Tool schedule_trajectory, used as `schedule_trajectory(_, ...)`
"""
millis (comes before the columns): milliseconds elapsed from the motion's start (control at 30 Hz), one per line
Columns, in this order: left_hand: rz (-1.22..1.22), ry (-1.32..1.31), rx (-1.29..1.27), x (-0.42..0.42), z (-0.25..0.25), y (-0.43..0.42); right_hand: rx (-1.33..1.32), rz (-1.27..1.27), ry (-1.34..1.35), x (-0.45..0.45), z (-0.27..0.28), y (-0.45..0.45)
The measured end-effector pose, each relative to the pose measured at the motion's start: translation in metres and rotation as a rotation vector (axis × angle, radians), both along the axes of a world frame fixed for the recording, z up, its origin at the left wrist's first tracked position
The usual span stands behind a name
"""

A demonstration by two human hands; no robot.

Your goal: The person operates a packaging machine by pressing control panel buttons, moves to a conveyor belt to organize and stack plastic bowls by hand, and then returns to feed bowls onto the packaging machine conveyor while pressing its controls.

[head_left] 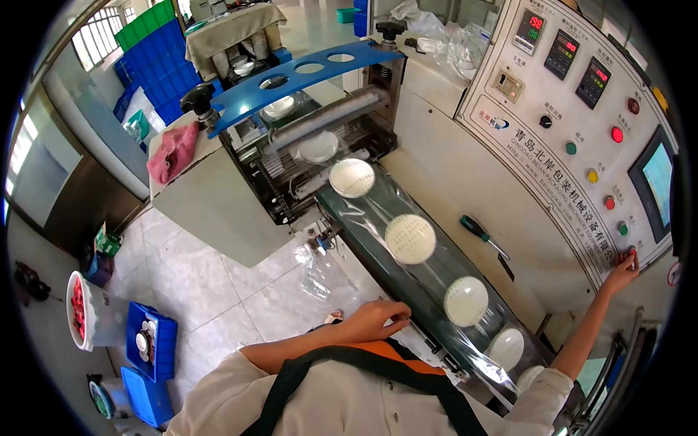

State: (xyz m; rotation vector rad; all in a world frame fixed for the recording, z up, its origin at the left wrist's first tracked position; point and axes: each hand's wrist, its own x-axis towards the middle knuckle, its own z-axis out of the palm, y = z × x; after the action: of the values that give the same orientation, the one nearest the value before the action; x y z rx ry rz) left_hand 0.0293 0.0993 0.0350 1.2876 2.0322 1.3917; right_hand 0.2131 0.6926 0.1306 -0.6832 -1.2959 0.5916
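Note:
My right hand (622, 276) reaches to the lower corner of the machine's control panel (502, 102), its fingertips closed on a small button (632, 251). At the near edge of the conveyor (378, 218), my left hand (379, 318) lies with fingers loosely curled and nothing visible in them. Round white discs with faint print sit in a row on the green belt under clear plastic film (429, 275). Among them are one disc (411, 239) mid-belt, another (467, 301) nearer me, and one (352, 178) by the rollers. A further white disc (318, 147) shows below the roller (327, 120).
A blue bracket (291, 76) with holes spans the rollers. A green-handled screwdriver (475, 229) lies on the machine ledge. A pink cloth (173, 152) rests on the left housing. On the floor stand a white bucket (102, 320) and a blue crate (166, 327).

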Motion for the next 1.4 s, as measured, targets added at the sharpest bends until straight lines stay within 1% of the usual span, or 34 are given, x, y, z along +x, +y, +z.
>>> schedule_trajectory(367,0.017,0.0,-0.026,-0.001,-0.002,-0.009,-0.011,-0.031,0.007,-0.007,0.003,-0.011)
schedule_trajectory(767,0.004,-0.01,-0.023,-0.003,-0.003,-0.008,-0.033,0.005,0.026,-0.002,0.003,-0.001)
schedule_trajectory(867,0.006,0.0,-0.035,-0.005,-0.004,-0.007,-0.057,0.057,0.049,0.002,0.004,0.006)
schedule_trajectory(1133,0.008,0.008,-0.022,-0.005,-0.008,-0.003,-0.071,-0.083,-0.045,-0.001,0.007,-0.003)
schedule_trajectory(1400,0.019,0.032,0.001,-0.007,-0.009,-0.004,-0.004,-0.092,-0.022,-0.012,0.007,-0.019)
